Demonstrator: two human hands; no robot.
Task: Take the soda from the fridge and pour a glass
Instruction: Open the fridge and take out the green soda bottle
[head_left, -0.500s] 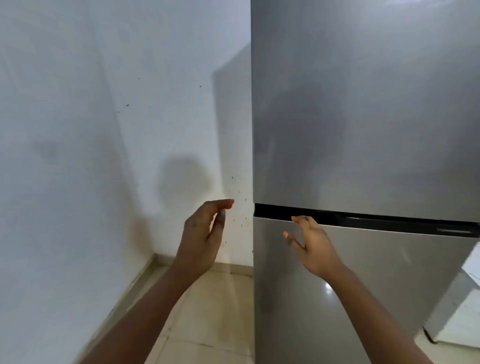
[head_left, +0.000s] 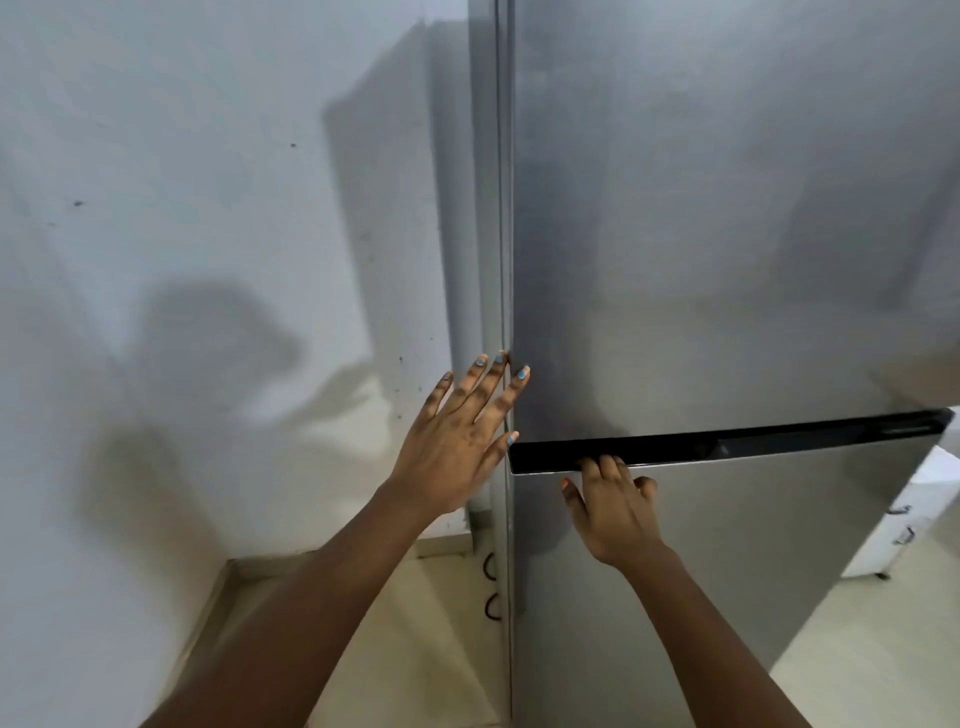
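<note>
A tall silver fridge fills the right half of the view, both doors closed. A black recessed handle strip runs between the upper and the lower door. My right hand has its fingers hooked into that strip at the lower door's top edge, near its left end. My left hand is spread flat with straight fingers, fingertips at the upper door's left edge. No soda or glass is in sight.
A white wall stands close on the left, leaving a narrow gap beside the fridge. Pale floor tiles lie below. A white cabinet with small handles shows at the right edge.
My right hand rose and hooked its fingers into the black handle strip. My left hand moved right and spread its fingers against the fridge's left edge. The view moved closer.
</note>
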